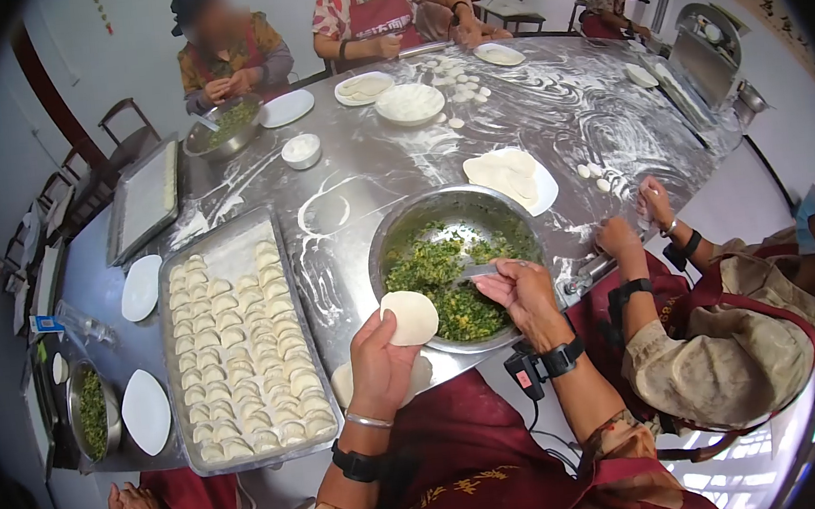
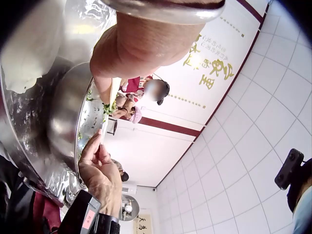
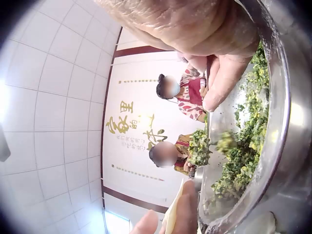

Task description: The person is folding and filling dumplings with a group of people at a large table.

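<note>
In the head view my left hand (image 1: pixel 380 367) holds a round dough wrapper (image 1: pixel 410 318) by its edge, at the front rim of a steel bowl (image 1: pixel 386 219). My right hand (image 1: pixel 519 295) pinches a thin metal tool (image 1: pixel 480 270) above the chopped green and yellow filling (image 1: pixel 450 290). In the right wrist view a clump of filling (image 3: pixel 199 148) sits at the tool's end, near the wrapper (image 3: pixel 173 207) in my left hand. The left wrist view shows the wrapper (image 2: pixel 115 88) edge-on, with green bits beside it.
A tray (image 1: pixel 180 414) of folded dumplings lies left of the bowl. Behind the bowl is a plate (image 1: pixel 546 187) with wrappers; another wrapper stack (image 1: pixel 422 373) lies beside my left hand. A neighbour's hands (image 1: pixel 619 237) are at right; other people sit across the floured table (image 1: pixel 342 187).
</note>
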Demonstrator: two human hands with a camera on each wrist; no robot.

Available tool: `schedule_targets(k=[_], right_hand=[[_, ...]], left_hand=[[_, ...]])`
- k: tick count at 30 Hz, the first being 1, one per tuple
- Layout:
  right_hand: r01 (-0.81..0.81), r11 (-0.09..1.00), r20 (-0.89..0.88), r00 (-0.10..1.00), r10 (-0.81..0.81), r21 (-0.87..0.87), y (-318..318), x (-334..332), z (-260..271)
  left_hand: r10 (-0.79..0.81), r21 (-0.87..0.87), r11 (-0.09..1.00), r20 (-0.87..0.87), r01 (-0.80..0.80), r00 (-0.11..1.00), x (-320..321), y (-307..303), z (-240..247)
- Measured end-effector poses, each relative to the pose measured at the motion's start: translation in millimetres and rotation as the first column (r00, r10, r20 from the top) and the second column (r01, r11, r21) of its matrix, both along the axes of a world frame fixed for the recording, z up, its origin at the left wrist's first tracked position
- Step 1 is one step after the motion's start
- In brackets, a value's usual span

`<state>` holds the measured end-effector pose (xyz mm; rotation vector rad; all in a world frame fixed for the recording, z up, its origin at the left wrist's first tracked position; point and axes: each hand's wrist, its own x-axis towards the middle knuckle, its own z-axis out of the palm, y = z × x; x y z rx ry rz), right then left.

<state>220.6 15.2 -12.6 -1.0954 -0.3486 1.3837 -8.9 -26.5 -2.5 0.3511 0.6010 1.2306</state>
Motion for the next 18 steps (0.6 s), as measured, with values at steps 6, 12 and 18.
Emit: schedule_targets(k=[6, 12, 18], right_hand=[[-0.021, 0.999, -0.013, 1.0, 0.021, 0.029, -5, -3, 15], [0.026, 0.966, 0.26, 0.961, -0.096, 0.257, -27, -35, 41], [-0.419, 0.695, 0.81, 0.347, -0.472, 0.584, -53, -53, 20]], left_hand=[[0.014, 0.007, 1.0, -0.005, -0.014, 1.0, 3, 7, 7], [-0.036, 0.057, 0.998, 0.16, 0.027, 0.986, 24, 33, 8], [-0.012, 0.023, 1.0, 0.198, 0.007, 0.98, 30, 44, 23]])
